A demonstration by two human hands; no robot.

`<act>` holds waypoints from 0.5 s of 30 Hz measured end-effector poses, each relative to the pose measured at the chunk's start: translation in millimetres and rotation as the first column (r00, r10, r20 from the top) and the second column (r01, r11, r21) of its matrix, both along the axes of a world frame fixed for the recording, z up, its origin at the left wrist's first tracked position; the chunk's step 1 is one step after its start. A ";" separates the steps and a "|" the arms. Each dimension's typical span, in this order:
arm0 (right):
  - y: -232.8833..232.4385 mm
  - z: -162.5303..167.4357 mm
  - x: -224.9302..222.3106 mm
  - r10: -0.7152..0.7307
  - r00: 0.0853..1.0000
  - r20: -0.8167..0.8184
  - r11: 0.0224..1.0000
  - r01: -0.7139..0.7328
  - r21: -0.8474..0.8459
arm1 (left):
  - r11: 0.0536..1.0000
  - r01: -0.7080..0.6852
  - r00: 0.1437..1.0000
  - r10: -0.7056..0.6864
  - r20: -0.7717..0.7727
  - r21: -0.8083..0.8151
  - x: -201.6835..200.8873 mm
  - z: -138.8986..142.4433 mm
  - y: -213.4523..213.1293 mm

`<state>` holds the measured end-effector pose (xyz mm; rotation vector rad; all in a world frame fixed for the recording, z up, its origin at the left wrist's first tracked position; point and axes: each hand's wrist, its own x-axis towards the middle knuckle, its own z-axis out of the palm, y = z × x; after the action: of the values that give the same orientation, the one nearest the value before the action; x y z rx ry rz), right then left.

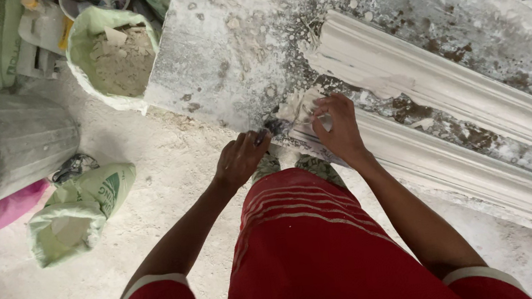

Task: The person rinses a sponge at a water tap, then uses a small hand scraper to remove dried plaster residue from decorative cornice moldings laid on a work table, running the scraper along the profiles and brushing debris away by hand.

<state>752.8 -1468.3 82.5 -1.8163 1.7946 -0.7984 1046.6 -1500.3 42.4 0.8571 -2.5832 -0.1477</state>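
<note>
Both hands at end of white plaster moulding (446, 92).
L hand (240, 159) pinches small dark tool (271, 127); R hand (338, 128) fingers curled, pressing moulding's end.

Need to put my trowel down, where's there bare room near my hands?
Bare floor lies between the left hand and the small green sack. The dusty grey slab is free above both hands. It is crowded around the right hand on the white plaster moulding, and among the open powder-filled sack and grey metal bucket.
</note>
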 end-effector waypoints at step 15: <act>0.4 11.2 6.4 -0.019 0.999 -0.040 0.999 0.021 0.044 | 0.992 -0.123 0.992 0.123 0.002 0.036 -33.0 -16.5 1.8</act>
<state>759.3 -1467.9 93.6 -1.8003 1.8438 -0.7285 1013.6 -1498.6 25.9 1.0263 -2.5263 -0.1590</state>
